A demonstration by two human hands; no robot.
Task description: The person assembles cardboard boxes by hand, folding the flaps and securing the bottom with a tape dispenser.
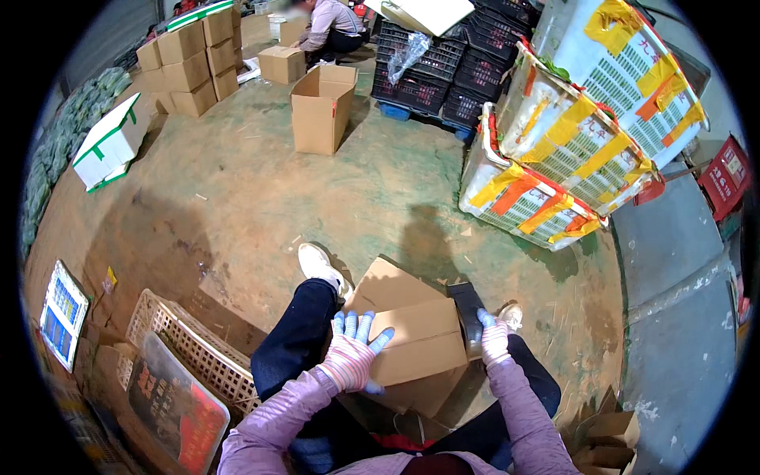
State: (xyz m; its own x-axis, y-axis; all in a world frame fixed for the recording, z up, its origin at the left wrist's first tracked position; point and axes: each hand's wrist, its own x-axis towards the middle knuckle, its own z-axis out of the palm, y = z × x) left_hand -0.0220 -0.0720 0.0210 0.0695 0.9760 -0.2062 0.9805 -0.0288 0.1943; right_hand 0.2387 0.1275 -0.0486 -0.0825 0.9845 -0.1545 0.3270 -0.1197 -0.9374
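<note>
Between my legs stands a brown cardboard box (pixel 418 336), tilted, with a flap (pixel 392 285) sticking out on its far side. My left hand (pixel 352 352), in a striped glove with blue fingertips, lies on the box's left side with its fingers spread. At the right side of the box, my right hand (pixel 494 336), gloved alike, grips a dark grey, boxy thing (pixel 467 307). That thing rests against the carton's right edge; its exact kind cannot be made out. Part of the right hand's grip is hidden.
An open carton (pixel 323 111) stands ahead, near stacked cartons (pixel 186 67) and a crouching person (pixel 332 28). Taped white baskets (pixel 578 142) and black crates (pixel 412 71) are piled at the right. A beige crate (pixel 190 336) sits left; a foam box (pixel 111 146) lies farther off.
</note>
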